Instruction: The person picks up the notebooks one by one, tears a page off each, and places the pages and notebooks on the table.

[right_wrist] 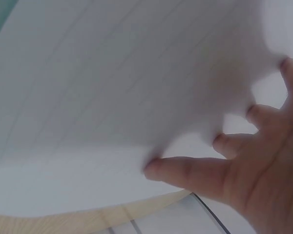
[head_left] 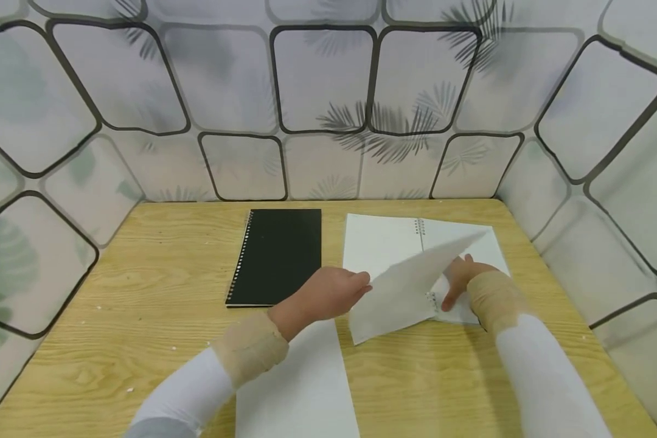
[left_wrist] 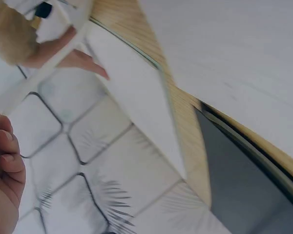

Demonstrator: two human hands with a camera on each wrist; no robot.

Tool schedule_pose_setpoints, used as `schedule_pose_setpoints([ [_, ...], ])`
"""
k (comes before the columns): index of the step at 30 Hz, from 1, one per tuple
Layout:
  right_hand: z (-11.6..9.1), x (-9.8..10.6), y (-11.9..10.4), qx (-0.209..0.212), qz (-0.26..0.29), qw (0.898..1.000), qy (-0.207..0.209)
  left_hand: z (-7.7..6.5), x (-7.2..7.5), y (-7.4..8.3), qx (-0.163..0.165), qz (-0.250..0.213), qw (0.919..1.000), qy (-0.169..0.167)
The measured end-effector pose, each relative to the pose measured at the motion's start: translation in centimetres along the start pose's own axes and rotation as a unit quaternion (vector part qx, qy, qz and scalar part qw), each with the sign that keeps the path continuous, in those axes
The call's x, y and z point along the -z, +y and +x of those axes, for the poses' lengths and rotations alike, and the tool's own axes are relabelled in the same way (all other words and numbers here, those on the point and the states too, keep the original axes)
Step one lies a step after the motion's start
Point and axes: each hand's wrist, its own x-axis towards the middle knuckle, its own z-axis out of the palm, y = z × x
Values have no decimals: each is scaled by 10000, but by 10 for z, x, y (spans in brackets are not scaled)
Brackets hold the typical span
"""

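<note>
An open spiral notebook (head_left: 383, 243) with white pages lies at the right of the table. One loose-looking page (head_left: 405, 286) stands raised and slanted across it. My left hand (head_left: 328, 293) pinches that page at its left edge; in the left wrist view the curled fingers (left_wrist: 7, 146) are at the paper's edge. Beneath the raised page, my right hand (head_left: 462, 280) presses on the notebook's right side near the spiral. Its fingers (right_wrist: 185, 173) look spread and mostly straight against the paper in the right wrist view. Whether the page is still bound cannot be told.
A black-covered spiral notebook (head_left: 285, 255) lies left of the open one. White paper (head_left: 295, 383) rests at the table's front, partly under my left forearm. Small white scraps dot the wooden table (head_left: 159, 261). Patterned cloth walls (head_left: 328, 164) enclose the back and sides.
</note>
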Motion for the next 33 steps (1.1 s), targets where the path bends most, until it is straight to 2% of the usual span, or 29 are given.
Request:
schedule_pose_setpoints([
  [4,1,-1,0,-33,-145,9999,-58,-4,7,16,-720,137,9960,521],
  [7,4,-1,0,120,-495,9987,64,-5,12,23,-965,188,9927,703],
  [17,11,-5,6,223,-695,9970,251,-15,20,38,-1443,3,9862,812],
  [21,12,-4,7,217,-653,9974,209,-16,25,42,-1653,-166,9803,1065],
  [27,11,-3,7,257,-624,9976,160,-18,27,46,-1690,-315,9756,1368],
  [33,12,-4,6,189,-532,9984,92,-23,25,50,-1937,-317,9708,1380],
])
